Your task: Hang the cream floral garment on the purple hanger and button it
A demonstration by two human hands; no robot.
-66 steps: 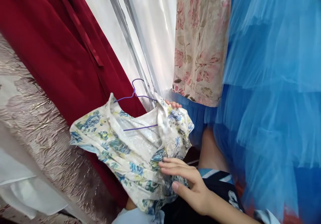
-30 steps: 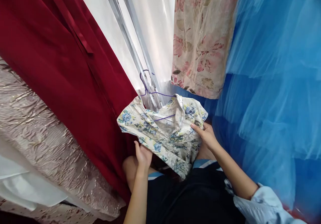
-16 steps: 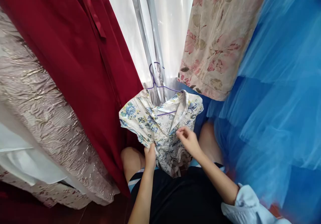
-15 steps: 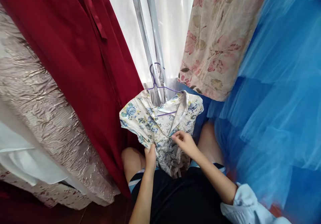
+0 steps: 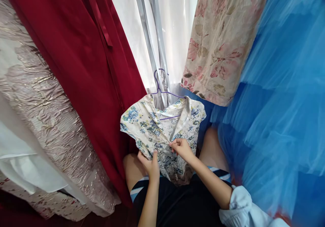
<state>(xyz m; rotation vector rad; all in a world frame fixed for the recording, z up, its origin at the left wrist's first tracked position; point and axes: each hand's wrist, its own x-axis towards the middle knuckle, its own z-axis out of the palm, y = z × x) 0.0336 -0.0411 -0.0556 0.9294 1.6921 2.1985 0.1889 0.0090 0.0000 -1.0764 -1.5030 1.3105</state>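
A white blouse with blue flowers hangs on a thin purple hanger, its lower part hanging down between my knees. My right hand pinches the front of the blouse at the bottom of its V-neck. At the blouse's lower left side is my left hand, thumb on the front of the cloth and fingers at the side edge, partly hidden. The blouse's hem bunches near my lap and is partly out of sight.
Behind the hanger stand metal poles before a white curtain. Close on the left hang a red garment and a textured pinkish one. To the right are a pink-flowered garment and blue tulle.
My right hand has moved slightly left and down onto the neckline's lower point. The left hand has shifted down a little, its thumb and fingers spreading wider on the blouse.
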